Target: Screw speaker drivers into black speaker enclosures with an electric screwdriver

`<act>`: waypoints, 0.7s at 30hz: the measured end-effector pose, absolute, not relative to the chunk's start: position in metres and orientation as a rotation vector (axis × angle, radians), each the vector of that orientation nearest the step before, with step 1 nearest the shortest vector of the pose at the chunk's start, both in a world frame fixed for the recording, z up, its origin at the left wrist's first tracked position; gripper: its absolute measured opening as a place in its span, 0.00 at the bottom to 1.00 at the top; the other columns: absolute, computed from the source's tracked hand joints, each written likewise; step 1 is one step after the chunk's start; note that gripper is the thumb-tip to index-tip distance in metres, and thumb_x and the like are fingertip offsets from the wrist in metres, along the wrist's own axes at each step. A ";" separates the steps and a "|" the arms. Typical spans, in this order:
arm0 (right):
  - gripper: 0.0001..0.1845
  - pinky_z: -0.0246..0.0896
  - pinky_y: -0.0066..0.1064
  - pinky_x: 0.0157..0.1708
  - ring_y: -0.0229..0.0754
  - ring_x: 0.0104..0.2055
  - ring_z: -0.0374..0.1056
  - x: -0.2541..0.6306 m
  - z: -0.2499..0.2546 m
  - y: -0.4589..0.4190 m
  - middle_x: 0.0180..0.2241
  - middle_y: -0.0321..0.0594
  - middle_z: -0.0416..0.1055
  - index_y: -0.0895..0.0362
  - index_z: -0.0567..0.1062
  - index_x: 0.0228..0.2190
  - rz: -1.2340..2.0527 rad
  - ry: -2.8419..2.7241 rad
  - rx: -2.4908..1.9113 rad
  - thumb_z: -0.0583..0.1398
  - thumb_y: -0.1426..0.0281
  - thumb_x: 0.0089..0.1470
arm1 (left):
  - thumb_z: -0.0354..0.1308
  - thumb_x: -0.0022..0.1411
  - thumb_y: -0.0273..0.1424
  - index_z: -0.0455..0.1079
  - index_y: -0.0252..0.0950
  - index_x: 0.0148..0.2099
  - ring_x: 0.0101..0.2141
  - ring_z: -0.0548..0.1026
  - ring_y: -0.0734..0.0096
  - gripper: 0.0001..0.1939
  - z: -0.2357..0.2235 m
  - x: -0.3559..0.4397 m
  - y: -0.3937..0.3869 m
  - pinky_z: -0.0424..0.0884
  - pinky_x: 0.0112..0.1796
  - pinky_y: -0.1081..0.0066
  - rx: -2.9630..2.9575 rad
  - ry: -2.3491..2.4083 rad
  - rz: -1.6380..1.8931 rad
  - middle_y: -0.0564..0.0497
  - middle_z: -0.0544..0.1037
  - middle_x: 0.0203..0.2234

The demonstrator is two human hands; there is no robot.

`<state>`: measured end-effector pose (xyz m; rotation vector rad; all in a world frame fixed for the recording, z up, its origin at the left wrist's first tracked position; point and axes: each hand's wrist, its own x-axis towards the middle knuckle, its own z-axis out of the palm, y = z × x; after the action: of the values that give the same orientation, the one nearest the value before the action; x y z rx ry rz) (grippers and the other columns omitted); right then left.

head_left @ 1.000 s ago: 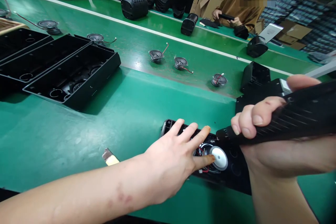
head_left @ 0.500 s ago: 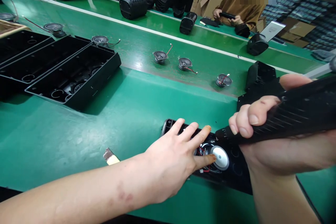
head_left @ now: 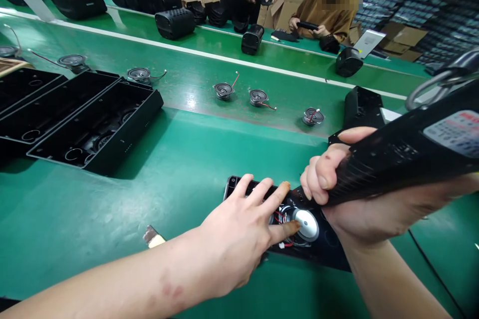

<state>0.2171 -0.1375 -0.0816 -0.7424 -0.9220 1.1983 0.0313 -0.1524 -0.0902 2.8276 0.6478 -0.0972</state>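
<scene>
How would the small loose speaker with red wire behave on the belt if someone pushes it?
The loose speaker would probably slide, not roll: it sits flat, cone up. It looks light. Its thin red wire seems floppy and would likely trail.

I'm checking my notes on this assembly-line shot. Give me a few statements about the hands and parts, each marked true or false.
1. The right hand grips a black electric screwdriver. True.
2. The left hand holds a loose speaker off the belt. False: it rests on the black housing, beside a fitted speaker.
3. Loose speaker drivers lie on the green belt. True.
4. The open black shells lie right of the hands. False: left.
</scene>
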 end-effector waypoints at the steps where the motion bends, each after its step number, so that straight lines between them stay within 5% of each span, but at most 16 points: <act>1: 0.33 0.56 0.29 0.12 0.39 0.14 0.58 0.217 -0.082 -0.138 0.19 0.35 0.68 0.50 0.79 0.39 1.176 -0.935 -0.727 0.66 0.36 0.46 | 0.68 0.57 0.38 0.59 0.48 0.71 0.66 0.57 0.35 0.42 -0.091 0.031 -0.153 0.58 0.60 0.36 2.824 0.648 -0.097 0.33 0.51 0.72; 21: 0.33 0.55 0.28 0.12 0.39 0.14 0.57 0.217 -0.094 -0.136 0.19 0.35 0.68 0.50 0.80 0.40 1.231 -0.900 -0.661 0.67 0.36 0.46 | 0.70 0.55 0.38 0.61 0.47 0.70 0.68 0.56 0.32 0.43 -0.086 0.033 -0.149 0.58 0.61 0.32 2.781 0.624 -0.169 0.34 0.54 0.72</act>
<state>0.2168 -0.1355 -0.0937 -0.6612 -0.9005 1.2310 0.0329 -0.1495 -0.0864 2.7812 0.6238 -0.1692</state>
